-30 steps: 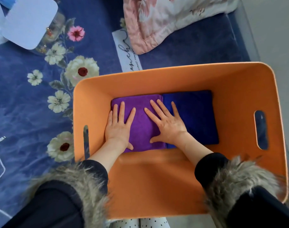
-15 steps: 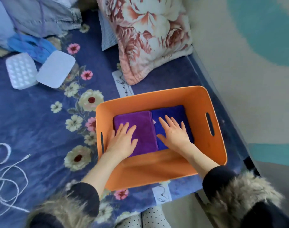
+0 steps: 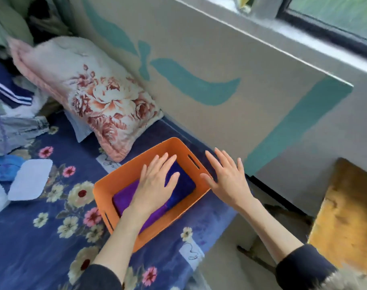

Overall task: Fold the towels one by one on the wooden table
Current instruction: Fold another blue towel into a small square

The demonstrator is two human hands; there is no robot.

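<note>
An orange bin (image 3: 115, 181) sits on a blue floral bedspread. Inside lie two folded towels side by side: a purple towel (image 3: 124, 197) on the left and a dark blue towel (image 3: 184, 185) on the right. My left hand (image 3: 155, 185) lies flat with spread fingers across both towels, inside the bin. My right hand (image 3: 226, 181) hovers with fingers spread over the bin's right rim, holding nothing. The wooden table (image 3: 345, 216) shows at the right edge, past the bed.
A floral pillow (image 3: 90, 97) leans against the painted wall behind the bin. A white lid (image 3: 29, 181) and blue cloth lie at the left on the bedspread (image 3: 32, 237). A gap of floor separates bed and table. A window runs along the top right.
The view has swung up and to the right. My right hand has lifted off the dark blue towel and moved out past the bin's right rim. My left hand has slid right across the towels.
</note>
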